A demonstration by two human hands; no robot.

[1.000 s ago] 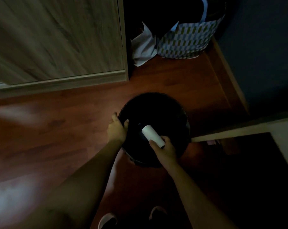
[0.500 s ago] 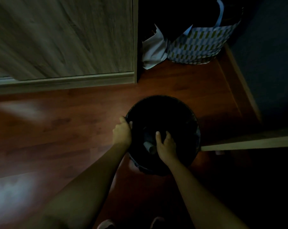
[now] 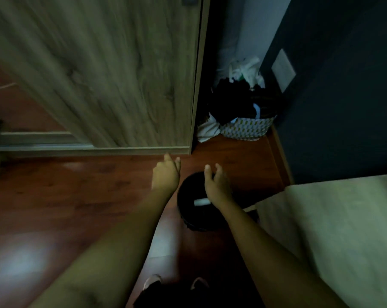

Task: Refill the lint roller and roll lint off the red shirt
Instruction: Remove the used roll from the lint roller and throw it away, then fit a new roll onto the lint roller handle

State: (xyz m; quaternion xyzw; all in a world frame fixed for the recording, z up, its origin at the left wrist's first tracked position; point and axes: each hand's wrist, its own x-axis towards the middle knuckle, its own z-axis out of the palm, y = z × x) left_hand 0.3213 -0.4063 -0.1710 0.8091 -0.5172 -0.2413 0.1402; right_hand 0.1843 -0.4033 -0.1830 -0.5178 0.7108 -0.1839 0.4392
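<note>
Hovering both hands empty above the black bin (image 3: 188,216) now: left hand (image 3: 166,174) loose at its eleven o'clock, right hand (image 3: 217,183) spread over the rim, white spent roll (image 3: 201,201) lying inside, dumped I reckon; red shirt not in view

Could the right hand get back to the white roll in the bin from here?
Probably yes: the right hand hangs open over the black bin, whose top is uncovered, and the white roll lies just below the wrist.

dim, motion-blurred; pale glare on floor (image 3: 21,261) lower left; edges bowed.
</note>
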